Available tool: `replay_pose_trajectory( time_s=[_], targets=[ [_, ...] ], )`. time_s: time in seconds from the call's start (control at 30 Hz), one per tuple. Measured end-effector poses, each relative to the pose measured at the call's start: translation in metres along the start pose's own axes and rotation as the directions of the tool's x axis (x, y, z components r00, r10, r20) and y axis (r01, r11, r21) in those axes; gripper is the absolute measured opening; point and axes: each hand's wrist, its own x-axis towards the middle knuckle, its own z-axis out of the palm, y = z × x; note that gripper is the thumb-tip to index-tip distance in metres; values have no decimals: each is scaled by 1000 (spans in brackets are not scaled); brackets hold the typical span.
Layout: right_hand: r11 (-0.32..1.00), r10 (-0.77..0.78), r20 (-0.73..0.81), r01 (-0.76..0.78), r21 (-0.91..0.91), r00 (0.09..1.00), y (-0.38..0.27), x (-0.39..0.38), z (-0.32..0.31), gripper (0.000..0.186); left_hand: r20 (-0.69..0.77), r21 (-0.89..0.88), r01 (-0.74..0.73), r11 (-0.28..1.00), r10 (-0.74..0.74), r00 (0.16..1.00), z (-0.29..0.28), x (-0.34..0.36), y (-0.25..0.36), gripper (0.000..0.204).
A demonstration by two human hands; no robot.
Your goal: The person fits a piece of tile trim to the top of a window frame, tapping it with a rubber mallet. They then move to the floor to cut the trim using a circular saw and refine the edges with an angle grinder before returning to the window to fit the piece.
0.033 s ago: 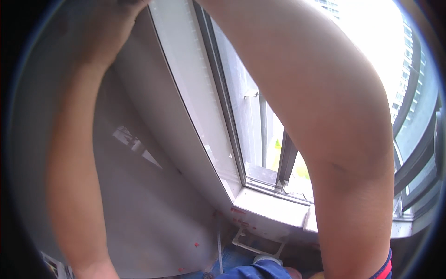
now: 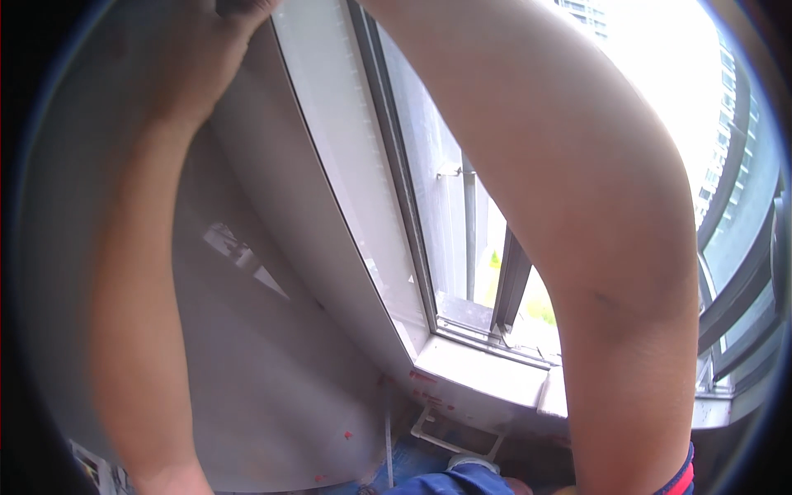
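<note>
My left hand [image 2: 227, 45] is raised to the top edge of the view beside a grey wall [image 2: 247, 305] and a pale, white-framed panel [image 2: 330, 165]. Its fingertips are cut off, and I cannot make out whether they hold the dark shape there. My right arm [image 2: 577, 206] reaches up diagonally across the window, with its hand beyond the top edge.
An open window with grey metal frames [image 2: 507, 280] has a pale sill [image 2: 478, 363] below it. Low down are red marks [image 2: 421, 379], a white square frame [image 2: 458, 441] and blue clothing [image 2: 445, 487]. Tall buildings [image 2: 730, 99] show outside at the right.
My left hand appears slightly lower and further right in the picture, and the wall and window have shifted very slightly with it.
</note>
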Motion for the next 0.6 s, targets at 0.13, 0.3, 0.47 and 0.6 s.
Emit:
replay_pose_trajectory(
  time_s=[0.13, 0.3, 0.47, 0.6],
  targets=[
    [1000, 16, -3, -16, 22, 1000, 3, -7, -6, 78, -7, -240, 291, 926, -302, 953, 1, -18, 48, 50],
    [999, 42, -1, -42, 33, 999, 9, -16, -12, 78, 159, -517, 515, 684, -515, 843, -6, -50, 119, 31],
    [998, 53, 7, -53, 30, 999, 17, -25, -10, 79, 180, -489, 382, 784, -338, 924, 5, -96, 175, 23],
    [989, 33, -15, -31, 144, 999, -11, -30, 17, 79, 119, -613, 419, 670, -446, 887, 1, -134, 200, 32]
  ],
)
